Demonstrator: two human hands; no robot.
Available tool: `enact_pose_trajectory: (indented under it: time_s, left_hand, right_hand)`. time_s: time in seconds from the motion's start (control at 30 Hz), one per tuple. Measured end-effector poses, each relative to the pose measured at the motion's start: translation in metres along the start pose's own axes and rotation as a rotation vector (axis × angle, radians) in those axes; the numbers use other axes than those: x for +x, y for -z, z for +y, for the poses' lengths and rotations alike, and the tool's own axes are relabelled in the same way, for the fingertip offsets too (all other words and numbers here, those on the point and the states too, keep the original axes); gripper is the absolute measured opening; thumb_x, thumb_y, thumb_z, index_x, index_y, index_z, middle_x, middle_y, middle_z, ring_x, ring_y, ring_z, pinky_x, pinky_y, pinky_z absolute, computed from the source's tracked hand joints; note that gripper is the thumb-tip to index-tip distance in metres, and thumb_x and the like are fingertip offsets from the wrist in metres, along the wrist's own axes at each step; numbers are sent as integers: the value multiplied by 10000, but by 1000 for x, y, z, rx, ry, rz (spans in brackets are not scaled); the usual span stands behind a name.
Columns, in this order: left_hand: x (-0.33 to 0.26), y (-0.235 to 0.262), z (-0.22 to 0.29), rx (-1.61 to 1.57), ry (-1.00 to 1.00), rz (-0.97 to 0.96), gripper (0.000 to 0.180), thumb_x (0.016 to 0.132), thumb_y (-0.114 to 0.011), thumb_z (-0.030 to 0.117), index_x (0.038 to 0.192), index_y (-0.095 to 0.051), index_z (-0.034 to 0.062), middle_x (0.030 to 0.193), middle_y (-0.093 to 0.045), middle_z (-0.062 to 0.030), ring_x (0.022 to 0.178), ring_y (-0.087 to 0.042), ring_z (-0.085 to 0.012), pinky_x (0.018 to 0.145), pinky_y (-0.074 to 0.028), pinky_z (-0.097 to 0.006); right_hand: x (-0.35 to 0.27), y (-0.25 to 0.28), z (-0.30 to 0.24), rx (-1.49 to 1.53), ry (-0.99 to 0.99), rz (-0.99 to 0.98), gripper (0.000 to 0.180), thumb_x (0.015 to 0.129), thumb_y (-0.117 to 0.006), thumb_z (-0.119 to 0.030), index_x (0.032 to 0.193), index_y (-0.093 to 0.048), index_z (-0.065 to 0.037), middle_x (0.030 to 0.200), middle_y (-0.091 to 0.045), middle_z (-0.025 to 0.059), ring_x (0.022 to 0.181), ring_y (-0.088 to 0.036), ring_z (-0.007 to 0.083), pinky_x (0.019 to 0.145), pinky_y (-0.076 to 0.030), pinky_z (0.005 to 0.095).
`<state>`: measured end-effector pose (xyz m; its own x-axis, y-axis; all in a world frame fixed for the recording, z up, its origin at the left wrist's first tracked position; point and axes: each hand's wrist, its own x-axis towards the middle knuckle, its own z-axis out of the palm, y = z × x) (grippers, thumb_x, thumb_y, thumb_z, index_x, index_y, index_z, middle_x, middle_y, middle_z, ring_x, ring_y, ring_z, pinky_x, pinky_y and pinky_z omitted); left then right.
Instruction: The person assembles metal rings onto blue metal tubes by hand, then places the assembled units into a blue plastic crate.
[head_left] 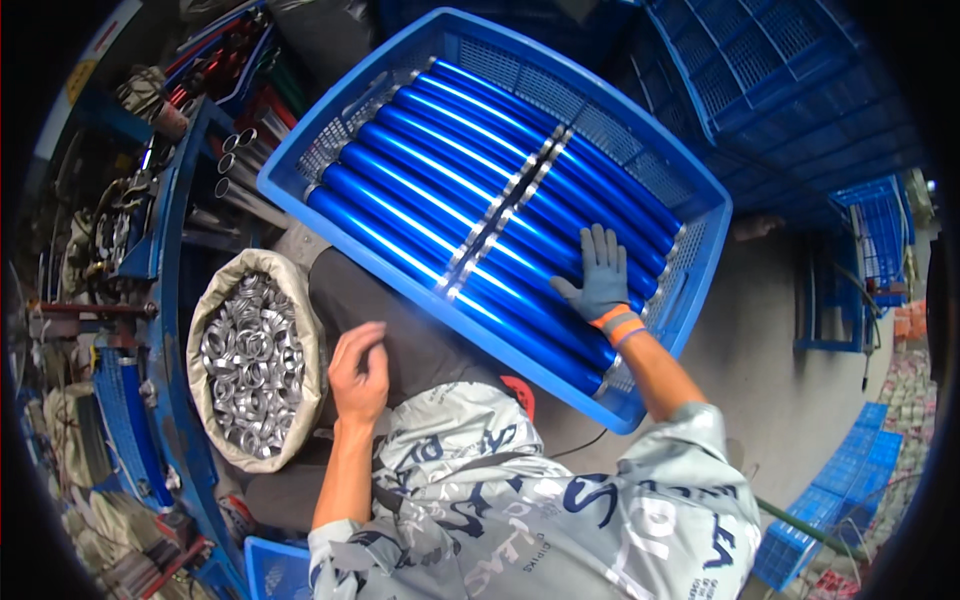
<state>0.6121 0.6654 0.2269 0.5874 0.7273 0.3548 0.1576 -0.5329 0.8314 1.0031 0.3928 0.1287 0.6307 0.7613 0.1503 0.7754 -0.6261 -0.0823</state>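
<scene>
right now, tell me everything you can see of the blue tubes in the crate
The blue tubes look like glossy metal, with silvery bands at their ends. They lie on their sides, parallel, in two rows within the perforated blue crate, with a narrow dark gap between the rows. The gloved right hand is over the right-hand row, apparently resting on it.

You have large blue mesh crates (760,60) at the upper right of the frame. At upper left you have red tubes (222,68) and, below these, bare metal tubes (256,203) near a blue metal frame (170,260). At lower right, note a green bar (800,523) beside low blue crates (842,480).
</scene>
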Motion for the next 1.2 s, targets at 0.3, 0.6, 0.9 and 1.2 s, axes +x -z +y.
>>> enact_pose_trajectory:
  time_s: [0.3, 0.6, 0.9, 1.2]
  left_hand:
    - [-126, 82, -71, -26, 391, 269, 170, 1111, -633, -72, 1223, -758, -44, 1230, -793, -117, 1154, -754, -205, 1059, -601, -348]
    - [-150, 71, -95, -166, 490, 346, 159, 1135, -643, -32, 1251, -750, -53, 1230, -804, -121, 1055, -774, -185, 989, -623, -318]
    - [-95, 92, -53, -8, 622, 357, 143, 1078, -733, 12, 1174, -836, -12, 1155, -852, -104, 1095, -795, -193, 1012, -620, -350]
    - [-193, 159, -51, 222, 440, 680, 155, 1022, -770, -34, 1164, -824, -7, 1171, -846, -147, 1104, -813, -260, 1018, -625, -375]
  right_hand:
    - [25, -58, 59, -46, -193, 81, 1133, 1014, -641, -798, 1812, -350, -47, 1904, -262, 254, 1773, -176, 474, 1403, -147, 685]
    - [85, -45, 97, 45, -294, 5, 714, 1037, -744, -538, 1598, -677, -102, 1683, -622, 164, 1597, -519, 370, 1296, -354, 571]
    - [182, -22, 51, 56, 20, 72, 608, 1007, -760, -470, 1463, -770, -68, 1478, -765, 237, 1393, -719, 424, 1187, -559, 545]
    - [130, 30, -520, 1006, 996, -309, 605, 1024, -883, -227, 1567, -691, -45, 1501, -758, 207, 1378, -744, 355, 1175, -578, 446]
